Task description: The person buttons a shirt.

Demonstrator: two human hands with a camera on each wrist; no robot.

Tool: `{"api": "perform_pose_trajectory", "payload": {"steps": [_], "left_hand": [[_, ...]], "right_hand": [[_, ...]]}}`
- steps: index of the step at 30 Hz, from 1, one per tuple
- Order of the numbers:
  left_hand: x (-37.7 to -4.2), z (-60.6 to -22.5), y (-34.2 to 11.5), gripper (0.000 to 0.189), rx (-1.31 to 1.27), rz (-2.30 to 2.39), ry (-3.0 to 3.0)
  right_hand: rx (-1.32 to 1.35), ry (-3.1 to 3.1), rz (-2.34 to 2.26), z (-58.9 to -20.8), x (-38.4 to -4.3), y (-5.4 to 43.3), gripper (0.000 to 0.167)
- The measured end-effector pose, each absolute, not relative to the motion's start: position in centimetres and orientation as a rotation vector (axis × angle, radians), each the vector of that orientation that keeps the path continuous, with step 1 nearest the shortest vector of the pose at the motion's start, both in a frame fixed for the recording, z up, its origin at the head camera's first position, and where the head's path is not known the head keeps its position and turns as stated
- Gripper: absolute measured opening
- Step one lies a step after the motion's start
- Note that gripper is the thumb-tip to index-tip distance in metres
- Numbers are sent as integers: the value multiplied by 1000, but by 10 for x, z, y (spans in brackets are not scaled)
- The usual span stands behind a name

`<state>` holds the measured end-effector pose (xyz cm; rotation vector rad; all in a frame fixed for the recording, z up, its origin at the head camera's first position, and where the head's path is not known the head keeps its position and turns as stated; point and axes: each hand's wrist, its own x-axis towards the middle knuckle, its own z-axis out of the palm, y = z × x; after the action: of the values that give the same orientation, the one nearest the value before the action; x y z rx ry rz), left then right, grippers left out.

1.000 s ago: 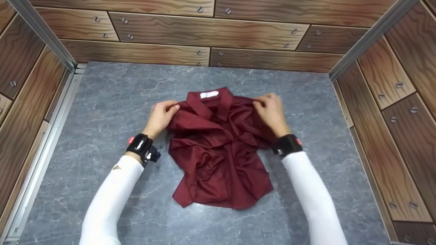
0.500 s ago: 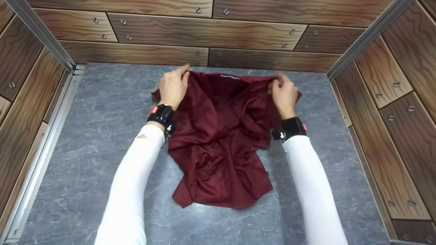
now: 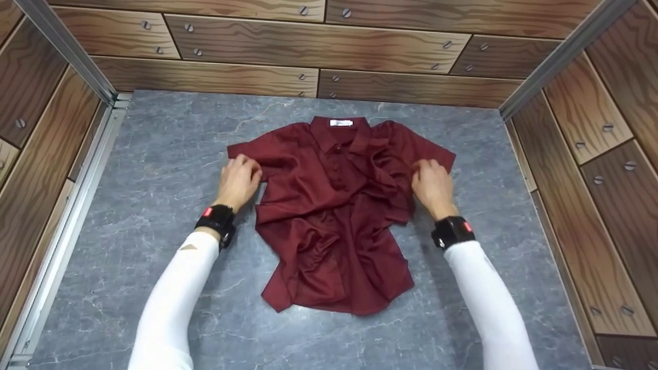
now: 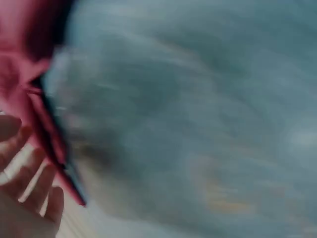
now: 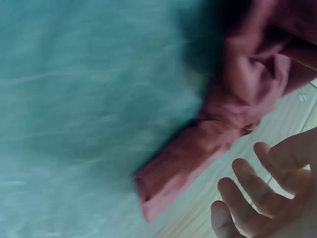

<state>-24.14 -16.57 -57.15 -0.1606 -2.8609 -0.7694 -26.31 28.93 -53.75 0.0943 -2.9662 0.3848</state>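
A dark red short-sleeved shirt (image 3: 329, 205) lies front up on the grey surface, collar toward the back wall and a white label (image 3: 341, 123) inside the collar. Its lower half is wrinkled and bunched. My left hand (image 3: 239, 181) is over the lower edge of the left sleeve (image 3: 257, 149); in the left wrist view its fingers (image 4: 37, 183) are loosely bent, with nothing between them. Close by the right sleeve (image 3: 429, 149) is my right hand (image 3: 433, 186). The right wrist view shows its fingers (image 5: 242, 198) spread and slightly bent, apart from the cloth.
Grey marbled surface (image 3: 154, 246) surrounds the shirt. A wood-patterned back wall (image 3: 247, 46) and right wall (image 3: 591, 169) enclose it, with a metal rail (image 3: 67, 221) along the left edge. Black cameras are strapped to both wrists.
Both hands gripped the shirt's shoulders, carried them toward the back wall and let go. The sleeves now lie spread outward, the collar lies farther back, and both hands have drawn back.
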Motion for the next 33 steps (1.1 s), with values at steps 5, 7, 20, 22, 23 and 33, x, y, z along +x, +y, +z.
{"api": "perform_pose_trajectory", "payload": {"steps": [5, 7, 20, 22, 23, 33], "left_hand": [[-235, -580, -169, 37, -274, -714, -2984], [-234, -579, -169, 44, -245, -635, -3014], [-220, -559, -181, 74, 1, -109, -3132], [-222, -557, -177, 73, -2, -101, -3126], [-223, -557, -173, 71, -26, -118, -3116], [-225, -565, -130, 70, -517, -668, -3237]], "right_hand": [[95, -3101, 327, -553, -252, 297, 35], [83, -3165, 338, -556, -251, 300, 42], [-41, -3210, 232, -543, -254, 299, 52], [54, -3087, 252, -542, -251, 288, 44], [106, -3026, 277, -541, -250, 283, 39], [248, -2720, 772, -537, -240, 240, 37]]}}
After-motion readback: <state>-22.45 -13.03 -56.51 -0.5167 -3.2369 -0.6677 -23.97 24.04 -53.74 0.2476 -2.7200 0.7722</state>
